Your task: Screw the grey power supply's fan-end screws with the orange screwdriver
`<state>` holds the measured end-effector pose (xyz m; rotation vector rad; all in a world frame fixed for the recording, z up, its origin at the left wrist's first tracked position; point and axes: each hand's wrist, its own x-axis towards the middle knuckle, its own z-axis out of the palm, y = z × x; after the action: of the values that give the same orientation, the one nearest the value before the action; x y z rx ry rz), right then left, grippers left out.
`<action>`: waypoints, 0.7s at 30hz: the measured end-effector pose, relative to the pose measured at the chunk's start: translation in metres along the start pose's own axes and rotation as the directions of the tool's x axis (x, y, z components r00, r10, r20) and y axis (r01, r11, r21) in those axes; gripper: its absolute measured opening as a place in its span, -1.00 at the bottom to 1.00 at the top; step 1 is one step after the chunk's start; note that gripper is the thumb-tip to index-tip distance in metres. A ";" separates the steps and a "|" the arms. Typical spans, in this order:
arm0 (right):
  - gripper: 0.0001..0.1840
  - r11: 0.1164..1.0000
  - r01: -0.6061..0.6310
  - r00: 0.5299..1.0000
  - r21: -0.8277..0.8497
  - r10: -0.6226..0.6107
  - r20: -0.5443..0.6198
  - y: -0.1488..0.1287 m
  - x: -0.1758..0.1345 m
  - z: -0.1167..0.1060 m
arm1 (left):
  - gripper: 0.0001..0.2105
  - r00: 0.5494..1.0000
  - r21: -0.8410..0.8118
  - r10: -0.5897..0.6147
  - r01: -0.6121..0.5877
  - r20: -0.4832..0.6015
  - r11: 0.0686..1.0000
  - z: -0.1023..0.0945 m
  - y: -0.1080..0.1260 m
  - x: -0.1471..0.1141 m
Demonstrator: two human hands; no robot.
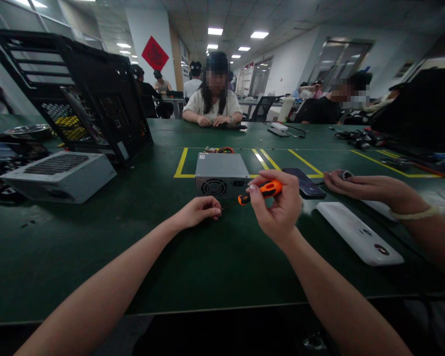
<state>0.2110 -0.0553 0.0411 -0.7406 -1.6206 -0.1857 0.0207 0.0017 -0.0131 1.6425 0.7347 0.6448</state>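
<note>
Two bare hands meet over the green table point(163, 282), near the middle of the frame, and from where I stand one line ties them together: a screwdriver point(269, 188). The right hand point(280, 210) has its fingers and thumb wrapped round the orange and black handle. The left hand point(200, 210) sits lower and to the left, its fingers curled closed with the thumb against them, right at the far end of the thin shaft. Whether those fingertips pinch the tip, or something tiny on it, I cannot tell.

The tool's long axis runs mostly sideways, from the handle at right down slightly to the left fingers, so it points at the left hand. A grey power supply point(222, 165) rests at centre, just above both hands in the frame. Its longer side lies across the view, with the fan grille and socket facing the wearer. The left hand is the nearer, right by its lower edge; I can't make out whether they touch. The shaft runs roughly along that front face, not into it.

At right, another person's hand point(367, 187) reaches in, well apart from these two.
</note>
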 end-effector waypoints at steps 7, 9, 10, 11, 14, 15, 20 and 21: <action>-0.63 0.999 0.038 0.999 0.002 -0.038 0.018 -0.001 0.002 0.001 | -0.80 1.000 -0.021 0.005 -0.005 0.026 1.000 -0.001 -0.003 0.002; -0.64 0.998 0.056 0.998 -0.018 -0.056 0.027 -0.002 0.003 0.000 | -0.81 1.000 -0.006 0.012 -0.012 0.026 1.000 -0.002 -0.004 0.002; -0.64 0.997 0.065 0.997 -0.030 -0.064 0.036 -0.002 0.003 0.000 | -0.82 0.999 0.003 0.016 -0.016 0.028 1.000 -0.002 -0.004 0.002; -0.65 0.996 0.073 0.996 -0.043 -0.071 0.045 -0.002 0.003 0.000 | -0.83 0.999 0.014 0.020 -0.021 0.031 1.000 -0.002 -0.005 0.002; -0.66 0.994 0.080 0.995 -0.073 -0.075 0.067 -0.002 0.002 0.001 | -0.84 0.998 0.059 0.034 -0.037 0.045 0.998 -0.002 -0.006 0.002; -0.67 0.994 0.075 0.995 -0.076 -0.070 0.071 -0.001 0.002 0.001 | -0.84 0.998 0.069 0.036 -0.040 0.049 0.997 -0.002 -0.006 0.001; -0.67 0.998 0.026 0.995 -0.061 -0.019 0.101 0.001 0.002 0.002 | -0.84 0.998 0.026 0.035 -0.036 0.051 0.999 -0.002 -0.006 0.002; -0.68 0.998 0.017 0.994 -0.061 -0.011 0.105 0.001 0.002 0.002 | -0.83 0.998 0.016 0.033 -0.034 0.051 0.999 -0.002 -0.006 0.002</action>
<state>0.2095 -0.0526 0.0424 -0.7979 -1.7265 -0.2107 0.0196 0.0053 -0.0183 1.6837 0.6786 0.6196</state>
